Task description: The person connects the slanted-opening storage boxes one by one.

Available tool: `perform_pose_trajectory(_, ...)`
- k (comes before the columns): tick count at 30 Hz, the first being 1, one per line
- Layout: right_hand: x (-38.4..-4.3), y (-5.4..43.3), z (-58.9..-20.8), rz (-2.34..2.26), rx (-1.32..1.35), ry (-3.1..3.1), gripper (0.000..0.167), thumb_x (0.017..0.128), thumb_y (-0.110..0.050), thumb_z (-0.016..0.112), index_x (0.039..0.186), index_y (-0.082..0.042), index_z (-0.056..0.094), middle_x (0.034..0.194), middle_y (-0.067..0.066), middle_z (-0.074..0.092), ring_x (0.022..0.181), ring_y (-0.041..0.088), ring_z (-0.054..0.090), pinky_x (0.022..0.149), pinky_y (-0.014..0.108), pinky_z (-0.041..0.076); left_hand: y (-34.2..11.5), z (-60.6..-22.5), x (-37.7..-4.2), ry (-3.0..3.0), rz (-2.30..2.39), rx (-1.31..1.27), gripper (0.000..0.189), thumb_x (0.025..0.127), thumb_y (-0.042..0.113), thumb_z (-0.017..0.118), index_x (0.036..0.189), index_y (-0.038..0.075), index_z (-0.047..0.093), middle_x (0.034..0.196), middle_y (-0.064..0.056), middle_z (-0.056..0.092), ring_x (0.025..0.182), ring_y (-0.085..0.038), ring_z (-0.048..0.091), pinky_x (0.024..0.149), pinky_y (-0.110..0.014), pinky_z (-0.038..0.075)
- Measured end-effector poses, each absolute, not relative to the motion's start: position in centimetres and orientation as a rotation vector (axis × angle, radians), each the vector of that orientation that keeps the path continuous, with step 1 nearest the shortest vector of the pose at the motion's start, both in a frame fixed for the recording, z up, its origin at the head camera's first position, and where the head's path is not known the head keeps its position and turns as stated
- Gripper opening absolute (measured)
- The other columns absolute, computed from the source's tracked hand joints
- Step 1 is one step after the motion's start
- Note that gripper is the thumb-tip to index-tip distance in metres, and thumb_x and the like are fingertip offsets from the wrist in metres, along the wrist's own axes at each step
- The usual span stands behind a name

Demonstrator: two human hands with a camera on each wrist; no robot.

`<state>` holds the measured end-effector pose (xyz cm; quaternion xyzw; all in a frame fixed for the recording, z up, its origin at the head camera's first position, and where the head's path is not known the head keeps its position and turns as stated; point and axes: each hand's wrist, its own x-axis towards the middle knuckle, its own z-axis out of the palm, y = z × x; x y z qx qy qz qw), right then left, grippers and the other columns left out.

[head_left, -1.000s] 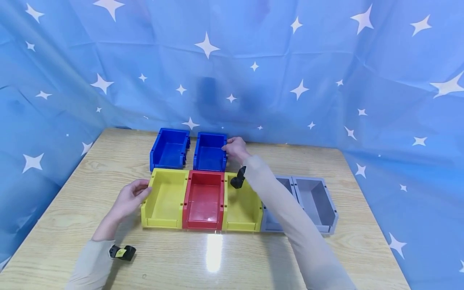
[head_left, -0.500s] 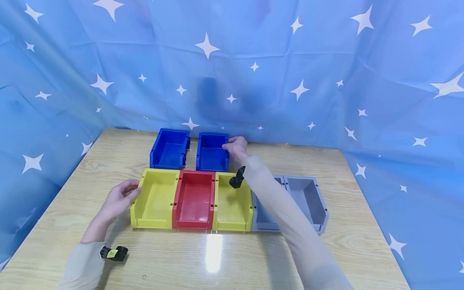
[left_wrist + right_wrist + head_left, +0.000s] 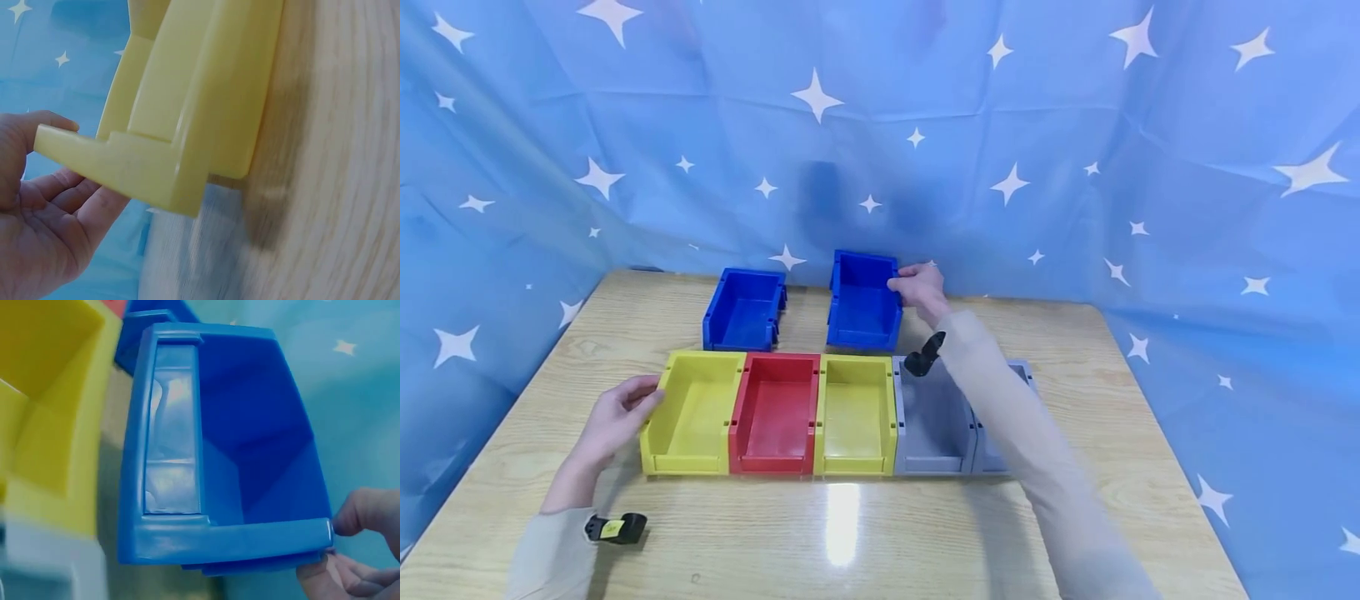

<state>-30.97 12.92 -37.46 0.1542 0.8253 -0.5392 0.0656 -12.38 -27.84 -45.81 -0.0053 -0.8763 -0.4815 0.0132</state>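
Observation:
My left hand (image 3: pixel 613 417) pinches the left wall of a yellow bin (image 3: pixel 696 417), thumb inside and fingers outside. That bin is the left end of a side-by-side row: a red bin (image 3: pixel 778 412), a second yellow bin (image 3: pixel 855 417), a grey bin (image 3: pixel 932 425) and another grey bin (image 3: pixel 994 454), partly hidden by my right sleeve. Behind the row, my right hand (image 3: pixel 922 292) pinches the right wall of a blue bin (image 3: pixel 178 425), which appears raised off the table. A second blue bin (image 3: pixel 745 312) stands to its left, apart from it.
The bins are on a light wooden table (image 3: pixel 760 542). A blue curtain (image 3: pixel 880 125) with white stars hangs right behind the table's back edge and along both sides. My right forearm (image 3: pixel 1030 442) crosses over the grey bins.
The whole row has slid left along with my left hand. My right hand has moved right and upward with its blue bin, widening the gap to the other blue bin.

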Motion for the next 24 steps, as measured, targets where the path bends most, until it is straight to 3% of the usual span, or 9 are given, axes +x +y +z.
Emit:
perform_pose_trajectory(10,-28.8,18.8,-34.3,-1.614,0.399,2.478,0.041,0.088,-0.009,0.062,0.127,-0.002,0.054,0.127,0.014,0.056,0.105,0.028,0.057,0.086,0.037,0.051,-28.1,-45.7,-12.4,-2.733,-1.486,0.011,0.043,0.100,0.019,0.045,0.125,-0.016,0.045,0.118,-0.035,0.051,0.083,0.018,0.043,0.069,-0.007,0.044)
perform_pose_trajectory(18,-26.8,23.5,-33.3,-1.570,0.345,2.550,0.044,0.088,-0.008,0.056,0.131,0.001,0.050,0.123,0.018,0.055,0.108,0.029,0.055,0.089,0.040,0.049,-28.0,-45.7,-12.3,-2.731,-1.486,0.011,0.043,0.100,0.018,0.044,0.125,-0.016,0.045,0.117,-0.035,0.051,0.083,0.018,0.043,0.069,-0.006,0.044)
perform_pose_trajectory(24,-25.4,26.4,-32.8,-1.547,0.332,2.605,0.046,0.087,-0.008,0.054,0.132,0.002,0.049,0.118,0.017,0.055,0.100,0.024,0.056,0.083,0.034,0.052,-28.0,-45.6,-12.3,-2.755,-1.472,0.030,0.044,0.100,0.020,0.044,0.126,-0.015,0.045,0.118,-0.035,0.051,0.083,0.018,0.042,0.068,-0.006,0.043)
